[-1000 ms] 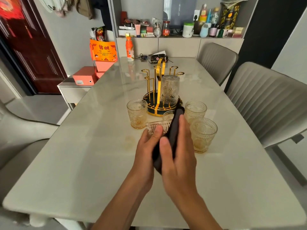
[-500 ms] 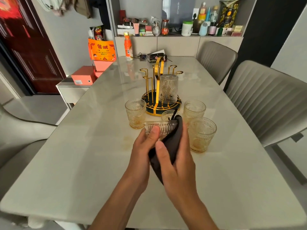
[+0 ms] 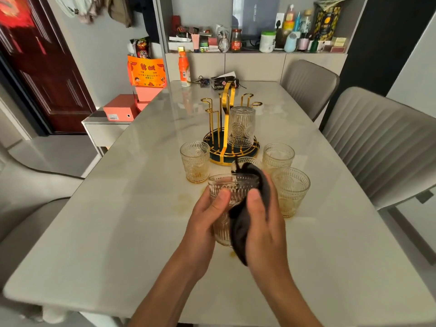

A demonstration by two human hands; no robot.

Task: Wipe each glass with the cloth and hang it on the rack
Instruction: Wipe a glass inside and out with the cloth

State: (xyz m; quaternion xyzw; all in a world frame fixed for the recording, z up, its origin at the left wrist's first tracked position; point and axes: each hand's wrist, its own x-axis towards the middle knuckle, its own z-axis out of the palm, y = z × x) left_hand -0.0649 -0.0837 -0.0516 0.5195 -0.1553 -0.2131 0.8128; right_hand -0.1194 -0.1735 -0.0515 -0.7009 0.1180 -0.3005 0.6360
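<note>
My left hand [image 3: 207, 223] grips an embossed clear glass [image 3: 232, 190] held upright above the table, mouth facing up. My right hand [image 3: 262, 223] presses a dark cloth [image 3: 245, 223] against the glass's right side, and part of the cloth drapes over the rim. Behind stands a gold rack [image 3: 227, 128] on a dark round base, with one glass [image 3: 241, 126] hanging upside down on it. Several more glasses stand on the table around the rack: one at the left [image 3: 195, 161], two at the right [image 3: 278, 155] [image 3: 291, 191], and one partly hidden behind the cloth [image 3: 246, 161].
The pale marble table [image 3: 132, 220] has yellowish spill marks near the glasses. An orange bottle [image 3: 184, 69], keys and a dark box [image 3: 223, 82] sit at its far end. Grey chairs [image 3: 382, 142] stand on the right, another on the left. Shelves with clutter lie behind.
The glass has been tipped from lying sideways to upright and drawn closer to me. The cloth has shifted from covering the front to wrapping the glass's right side and rim.
</note>
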